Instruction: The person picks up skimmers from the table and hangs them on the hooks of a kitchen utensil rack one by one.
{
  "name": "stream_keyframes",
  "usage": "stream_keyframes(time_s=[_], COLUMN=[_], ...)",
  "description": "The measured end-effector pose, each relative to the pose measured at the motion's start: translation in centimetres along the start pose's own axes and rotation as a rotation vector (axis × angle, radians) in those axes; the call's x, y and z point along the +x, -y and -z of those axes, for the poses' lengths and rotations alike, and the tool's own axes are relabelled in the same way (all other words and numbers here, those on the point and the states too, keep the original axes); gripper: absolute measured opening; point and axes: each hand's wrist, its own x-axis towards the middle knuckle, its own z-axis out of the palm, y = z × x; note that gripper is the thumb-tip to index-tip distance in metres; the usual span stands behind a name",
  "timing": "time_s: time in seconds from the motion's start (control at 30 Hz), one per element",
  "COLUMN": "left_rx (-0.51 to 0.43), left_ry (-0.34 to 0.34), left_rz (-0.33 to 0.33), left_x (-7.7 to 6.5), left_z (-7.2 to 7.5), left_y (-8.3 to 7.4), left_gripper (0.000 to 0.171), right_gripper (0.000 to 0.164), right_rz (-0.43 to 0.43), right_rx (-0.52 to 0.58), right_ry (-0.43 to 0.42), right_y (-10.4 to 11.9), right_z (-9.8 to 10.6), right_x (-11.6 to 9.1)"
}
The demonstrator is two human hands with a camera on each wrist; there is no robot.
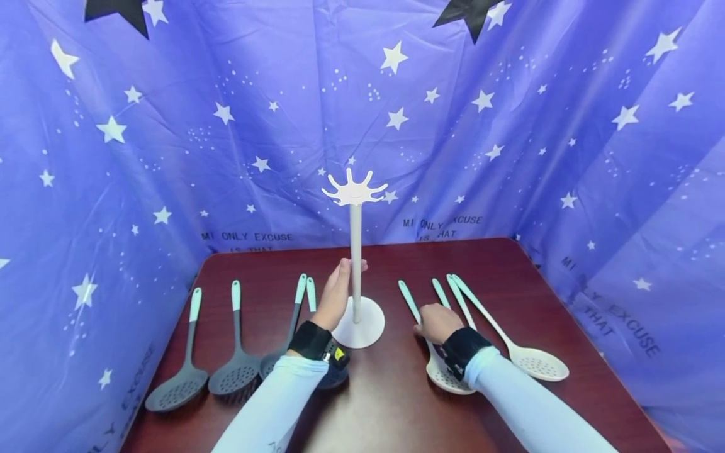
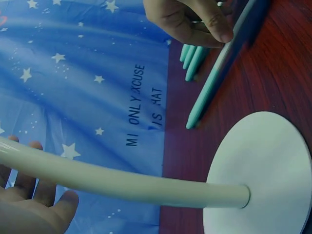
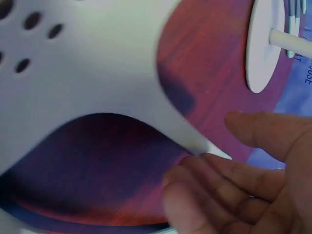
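A neat hold on the smooth white perforated spoon [image 1: 444, 376], I judged, called for a thumb-and-finger pinch on its slim shaft, clear of the mint-green handles [image 1: 440, 292] just beyond my right hand [image 1: 438, 324]. The spoon lay beneath that hand, bowl nearer me; my fingers bent loosely at the shaft, thumb well apart, no grip closed. My left hand [image 1: 335, 294] rose beside the round-based white stand [image 1: 356, 264], fingers relaxed behind its pole; whether they touched, I couldn't tell.

Left fingers [image 2: 45, 194] spread loosely; right fingers [image 3: 246, 175] bent, thumb [image 3: 263, 131] apart.
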Motion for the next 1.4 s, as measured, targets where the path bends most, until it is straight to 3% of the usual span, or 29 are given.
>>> stream_keyframes(time_s=[0.2,0.4,0.7,0.93,1.13,1.4], left_rx=[-0.063,-0.093,-0.024,-0.012,-0.005,-0.015], left_ry=[0.015,-0.027,0.036,0.060,0.089,0.090], left_rz=[0.026,-0.034,-0.024,-0.065,-0.064,-0.058], left_x=[0.3,0.4,0.5,1.1,1.1,1.0], left_z=[-0.6,-1.1,-1.0,-0.9,-0.9,-0.8], left_y=[1.3,1.4,1.6,2.1,1.8,1.9], left_gripper=[0.063,0.055,0.054,0.055,0.055,0.056], right_gripper=[0.036,0.037,0.029,0.027,0.023,0.012], right_rz=[-0.013,-0.028,-0.070,-0.058,-0.027,0.016], right_rx=[0.004,0.016,0.027,0.064,0.135,0.239], right_ry=[-0.043,-0.017,0.031,0.032,-0.049,-0.267], right_y=[0.0,-0.3,-0.3,0.1,0.9,2.2], right_z=[-0.3,-0.9,-1.3,-0.7,0.5,1.9], right_x=[-0.5,-0.8,-1.0,-1.1,-2.2,-2.5])
